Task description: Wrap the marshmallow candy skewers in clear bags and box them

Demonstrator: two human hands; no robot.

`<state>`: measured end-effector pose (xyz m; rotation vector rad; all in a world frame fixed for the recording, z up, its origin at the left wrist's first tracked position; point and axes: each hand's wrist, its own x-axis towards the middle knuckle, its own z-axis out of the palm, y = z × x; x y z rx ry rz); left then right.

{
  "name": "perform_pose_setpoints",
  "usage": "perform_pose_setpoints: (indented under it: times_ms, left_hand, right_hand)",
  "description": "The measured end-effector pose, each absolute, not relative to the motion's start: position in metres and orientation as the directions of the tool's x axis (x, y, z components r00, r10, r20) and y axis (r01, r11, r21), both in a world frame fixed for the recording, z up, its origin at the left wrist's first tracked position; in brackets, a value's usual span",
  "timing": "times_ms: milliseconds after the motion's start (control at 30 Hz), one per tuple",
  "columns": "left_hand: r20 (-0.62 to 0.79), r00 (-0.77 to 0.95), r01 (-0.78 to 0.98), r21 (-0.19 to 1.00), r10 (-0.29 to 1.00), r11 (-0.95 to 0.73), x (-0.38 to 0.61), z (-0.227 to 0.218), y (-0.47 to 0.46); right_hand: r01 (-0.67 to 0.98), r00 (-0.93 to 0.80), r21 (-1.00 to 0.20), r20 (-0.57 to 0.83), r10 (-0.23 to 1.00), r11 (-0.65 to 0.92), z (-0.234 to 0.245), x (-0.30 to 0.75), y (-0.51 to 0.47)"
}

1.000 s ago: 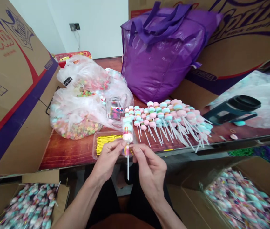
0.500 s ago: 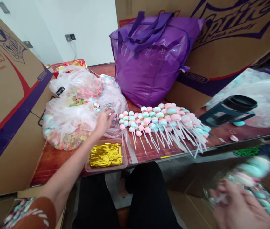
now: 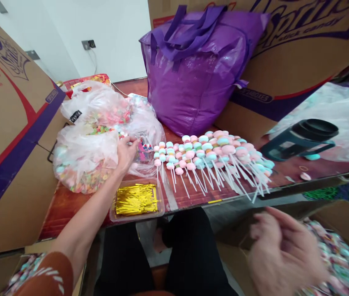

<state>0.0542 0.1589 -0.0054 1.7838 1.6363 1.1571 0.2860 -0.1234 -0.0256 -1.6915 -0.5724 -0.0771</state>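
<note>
My left hand (image 3: 126, 151) reaches across the table, its fingers closed on a small clear packet of printed wrappers (image 3: 144, 149) that leans against the candy bags. My right hand (image 3: 285, 251) is blurred, fingers spread and holding nothing, and hovers over a cardboard box of wrapped lollipops (image 3: 342, 263) at the lower right. Rows of unwrapped pastel marshmallow lollipops (image 3: 211, 155) lie on the red table (image 3: 79, 205) with their white sticks pointing toward me. A clear tray of gold twist ties (image 3: 136, 200) sits at the table's near edge, just below my left hand.
Clear plastic bags of coloured candy (image 3: 85, 158) are heaped at the left. A big purple bag (image 3: 199, 70) stands behind the lollipops. A dark lidded cup (image 3: 300, 139) lies to the right. Large cardboard boxes (image 3: 8, 123) wall in both sides. Another box of wrapped lollipops (image 3: 26, 269) sits lower left.
A second ago both hands held a wrapped lollipop. The right carried it to the right-hand box and now holds nothing. The left reached out to the clear wrapper packet.
</note>
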Motion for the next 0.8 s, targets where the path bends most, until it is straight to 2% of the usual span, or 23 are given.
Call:
perform_pose_setpoints:
  times_ms: [67, 100, 133, 200, 267, 333, 433, 500, 567, 633, 700, 800]
  left_hand:
    - [0.248, -0.046, 0.314, 0.923, 0.968, -0.222, 0.058, 0.003, 0.122]
    - [0.241, -0.025, 0.227, 0.947, 0.970, -0.229, 0.061, 0.007, 0.101]
    - [0.238, -0.010, 0.170, 0.958, 0.971, -0.233, 0.063, 0.010, 0.079]
    - [0.264, -0.034, 0.112, 0.959, 0.964, -0.259, 0.068, 0.012, 0.041]
    - [0.315, -0.086, 0.112, 0.946, 0.945, -0.305, 0.069, 0.011, 0.010]
    - [0.291, -0.175, 0.051, 0.957, 0.941, -0.286, 0.066, 0.007, -0.011]
    - [0.046, -0.291, -0.245, 0.962, 0.956, -0.121, 0.058, 0.002, -0.030]
    - [-0.174, -0.184, -0.486, 0.871, 0.967, 0.064, 0.052, 0.002, -0.037]
    - [-0.304, -0.033, -0.635, 0.742, 0.952, 0.215, 0.047, 0.004, -0.040]
    - [-0.340, -0.030, -0.699, 0.679, 0.940, 0.223, 0.045, 0.006, -0.038]
    - [-0.342, -0.130, -0.712, 0.685, 0.931, 0.152, 0.045, 0.007, -0.034]
    - [-0.360, -0.170, -0.685, 0.712, 0.917, 0.153, 0.048, 0.006, -0.029]
  right_hand:
    - [0.329, 0.782, -0.944, 0.276, 0.559, 0.006, -0.005, 0.242, -0.106]
    - [0.241, 0.707, -0.969, 0.209, 0.675, 0.047, 0.002, 0.222, -0.096]
    - [0.135, 0.631, -0.988, 0.139, 0.763, 0.068, 0.006, 0.203, -0.085]
    - [-0.062, 0.502, -0.995, 0.033, 0.864, 0.074, 0.007, 0.170, -0.064]
    - [-0.193, 0.447, -0.977, -0.005, 0.895, 0.091, 0.004, 0.145, -0.048]
    - [-0.271, 0.451, -0.956, -0.022, 0.892, 0.113, -0.001, 0.129, -0.039]
    - [-0.304, 0.473, -0.946, -0.051, 0.879, 0.109, -0.005, 0.121, -0.039]
    - [-0.300, 0.448, -0.951, -0.064, 0.892, 0.082, -0.006, 0.123, -0.042]
    - [-0.268, 0.393, -0.961, -0.046, 0.918, 0.066, -0.005, 0.127, -0.046]
    - [-0.196, 0.353, -0.978, -0.001, 0.936, 0.073, -0.003, 0.131, -0.049]
    - [-0.117, 0.339, -0.989, 0.042, 0.940, 0.086, -0.003, 0.133, -0.051]
    - [-0.087, 0.356, -0.994, 0.029, 0.934, 0.064, -0.004, 0.132, -0.052]
